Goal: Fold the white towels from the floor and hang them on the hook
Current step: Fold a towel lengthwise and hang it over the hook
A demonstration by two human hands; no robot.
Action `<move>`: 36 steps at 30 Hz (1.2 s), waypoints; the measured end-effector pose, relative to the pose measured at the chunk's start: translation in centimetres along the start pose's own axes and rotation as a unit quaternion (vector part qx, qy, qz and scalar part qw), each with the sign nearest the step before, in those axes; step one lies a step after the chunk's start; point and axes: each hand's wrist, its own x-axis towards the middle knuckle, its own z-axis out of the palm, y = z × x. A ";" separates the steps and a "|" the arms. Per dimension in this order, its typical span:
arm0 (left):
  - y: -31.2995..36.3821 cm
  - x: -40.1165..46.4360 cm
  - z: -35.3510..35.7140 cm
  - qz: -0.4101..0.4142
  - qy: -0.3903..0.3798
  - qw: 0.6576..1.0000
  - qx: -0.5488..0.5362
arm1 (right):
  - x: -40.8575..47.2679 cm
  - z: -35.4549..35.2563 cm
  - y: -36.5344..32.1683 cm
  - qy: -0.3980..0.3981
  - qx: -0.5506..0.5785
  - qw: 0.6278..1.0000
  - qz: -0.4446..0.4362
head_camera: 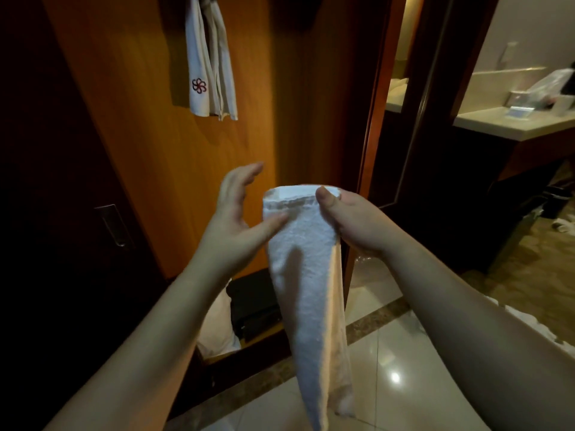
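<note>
A folded white towel [311,290] hangs down in front of me as a long narrow strip. My right hand [348,219] grips its top edge, thumb over the front. My left hand [236,219] is beside it with straight fingers, its thumb touching the towel's left side near the top. High on the orange wooden panel, folded white towels [211,63] with a red flower emblem hang down; the hook that holds them is out of frame. More white cloth [217,328] lies low by the panel's foot.
A dark door with a metal handle [113,225] stands at the left. To the right, a doorway opens onto a vanity counter [513,122] with items on it. The floor is glossy tile [389,368], with white scraps at the right edge.
</note>
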 end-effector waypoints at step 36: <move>3.3 4.8 -3.4 -0.164 -0.073 0.933 -0.312 | 5.0 -1.7 -5.4 0.013 0.116 0.993 -0.030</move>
